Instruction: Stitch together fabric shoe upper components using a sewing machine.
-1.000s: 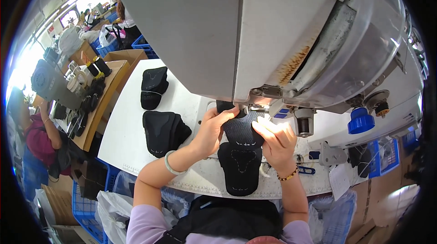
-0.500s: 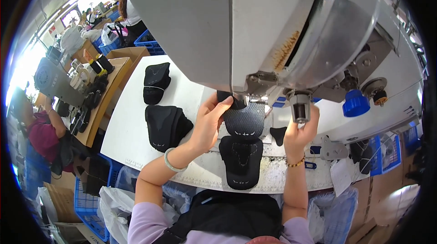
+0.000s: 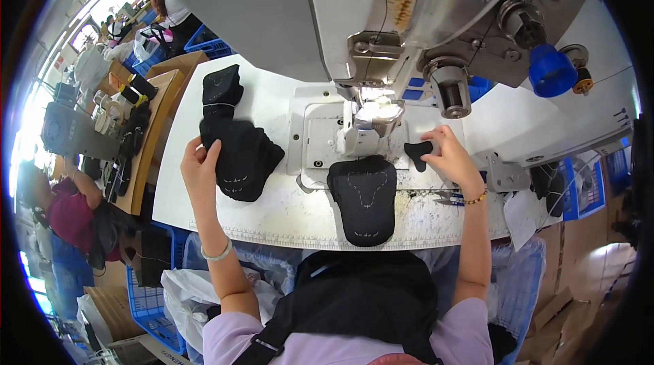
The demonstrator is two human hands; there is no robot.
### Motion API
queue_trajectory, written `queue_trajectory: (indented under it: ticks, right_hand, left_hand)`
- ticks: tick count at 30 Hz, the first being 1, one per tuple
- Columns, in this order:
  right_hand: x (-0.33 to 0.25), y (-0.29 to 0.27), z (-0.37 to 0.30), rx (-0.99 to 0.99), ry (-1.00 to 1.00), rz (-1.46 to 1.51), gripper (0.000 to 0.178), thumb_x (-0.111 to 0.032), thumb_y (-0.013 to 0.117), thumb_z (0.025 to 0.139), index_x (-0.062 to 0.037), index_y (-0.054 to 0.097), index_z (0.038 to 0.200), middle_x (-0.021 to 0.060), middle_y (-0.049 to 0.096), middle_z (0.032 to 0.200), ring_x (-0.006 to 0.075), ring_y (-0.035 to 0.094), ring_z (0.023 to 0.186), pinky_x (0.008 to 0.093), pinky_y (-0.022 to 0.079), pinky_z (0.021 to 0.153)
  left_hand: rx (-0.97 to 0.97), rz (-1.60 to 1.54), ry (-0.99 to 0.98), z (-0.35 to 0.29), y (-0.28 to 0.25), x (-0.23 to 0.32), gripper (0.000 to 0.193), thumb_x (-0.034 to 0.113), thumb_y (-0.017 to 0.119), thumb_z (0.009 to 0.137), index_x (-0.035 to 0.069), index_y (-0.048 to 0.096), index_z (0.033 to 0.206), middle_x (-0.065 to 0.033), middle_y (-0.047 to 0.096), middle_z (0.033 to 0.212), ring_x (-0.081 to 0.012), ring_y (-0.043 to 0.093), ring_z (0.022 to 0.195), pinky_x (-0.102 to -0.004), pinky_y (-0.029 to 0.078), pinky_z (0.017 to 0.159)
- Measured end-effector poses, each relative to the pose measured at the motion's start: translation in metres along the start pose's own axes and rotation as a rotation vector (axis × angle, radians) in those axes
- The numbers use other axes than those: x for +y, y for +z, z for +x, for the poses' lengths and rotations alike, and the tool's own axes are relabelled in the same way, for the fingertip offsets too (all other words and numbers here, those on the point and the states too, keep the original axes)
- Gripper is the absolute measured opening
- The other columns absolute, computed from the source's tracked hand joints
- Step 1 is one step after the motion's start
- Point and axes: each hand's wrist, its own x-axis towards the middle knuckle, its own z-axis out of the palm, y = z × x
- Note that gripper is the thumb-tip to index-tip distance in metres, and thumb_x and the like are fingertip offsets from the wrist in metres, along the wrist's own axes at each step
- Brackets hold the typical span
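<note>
Left grip [image 3: 201, 155] pinched on the left edge of a black panel [image 3: 245, 160], which sits over the pile on the left of the bench [image 3: 174, 191]. Right grip [image 3: 446, 155] at the right edge of a small black patch [image 3: 416, 154] flat on the bench, right of the presser foot [image 3: 361, 140]; thumb and finger touching it, can't tell if clamped. Machine head [image 3: 252, 10] overhangs and blocks the bench's rear. Stack [image 3: 362, 201] of stitched panels in front of the foot. Banded bundle [image 3: 223, 85] behind the left pile. Snips [image 3: 449, 199] near right wrist, paper [image 3: 523, 215] further right.

Containers: blue crate [image 3: 144, 305] low left, contents unclear; white bag [image 3: 185, 291] next to it. Plastic-lined blue crate [image 3: 526, 290] under the bench, right; dark stuff low down. Another blue crate [image 3: 587, 209] far right, pale plastic inside.
</note>
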Motion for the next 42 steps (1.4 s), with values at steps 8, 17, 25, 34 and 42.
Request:
queue_trajectory:
  ticks: [8,17,25,34,42]
  right_hand:
    - [0.001,0.007,-0.006,0.068,0.097,0.009,0.031,-0.007,0.067,0.073,-0.0034,0.045,0.095,0.011,0.056,0.088,0.027,0.058,0.079,0.036,0.045,0.069]
    - [-0.084,0.025,-0.063,-0.144,0.091,0.892,0.013,-0.006,0.067,0.082,-0.0016,0.055,0.085,-0.0003,0.058,0.065,0.0039,0.055,0.056,0.0182,0.043,0.05]
    - [-0.079,0.066,-0.06,-0.004,0.11,0.732,0.015,-0.006,0.067,0.082,-0.0002,0.054,0.084,0.0015,0.057,0.065,0.0044,0.053,0.053,0.0192,0.044,0.05]
    - [-0.078,0.078,-0.061,0.12,-0.046,0.481,0.015,-0.005,0.067,0.081,0.0006,0.054,0.085,0.0014,0.054,0.065,0.0048,0.051,0.054,0.02,0.042,0.049]
    - [-0.082,0.078,-0.064,0.217,-0.111,0.416,0.016,-0.006,0.068,0.08,0.001,0.054,0.085,0.0022,0.054,0.068,0.0064,0.046,0.055,0.0216,0.041,0.051]
  left_hand:
    - [-0.188,0.25,0.759,-0.075,0.059,0.02,0.024,0.006,0.07,0.074,0.004,0.06,0.096,-0.0089,0.055,0.099,-0.0293,0.051,0.091,-0.0359,0.042,0.08]
    - [-0.702,0.21,0.685,-0.091,0.118,0.019,0.045,0.017,0.071,0.077,0.001,0.054,0.115,-0.0162,0.049,0.109,-0.0307,0.048,0.101,-0.0368,0.041,0.089]
    - [-0.573,0.294,0.796,-0.108,0.121,0.02,0.046,0.011,0.069,0.072,0.002,0.051,0.114,-0.0133,0.049,0.102,-0.0301,0.047,0.096,-0.0378,0.041,0.084]
    - [-0.623,0.289,0.738,-0.099,0.119,0.017,0.04,0.012,0.07,0.072,0.004,0.054,0.108,-0.0136,0.049,0.105,-0.0315,0.047,0.101,-0.0386,0.04,0.087]
    - [-0.73,0.199,0.732,-0.1,0.122,0.026,0.027,0.007,0.066,0.075,0.003,0.054,0.099,-0.0133,0.049,0.103,-0.0322,0.048,0.098,-0.0382,0.042,0.086]
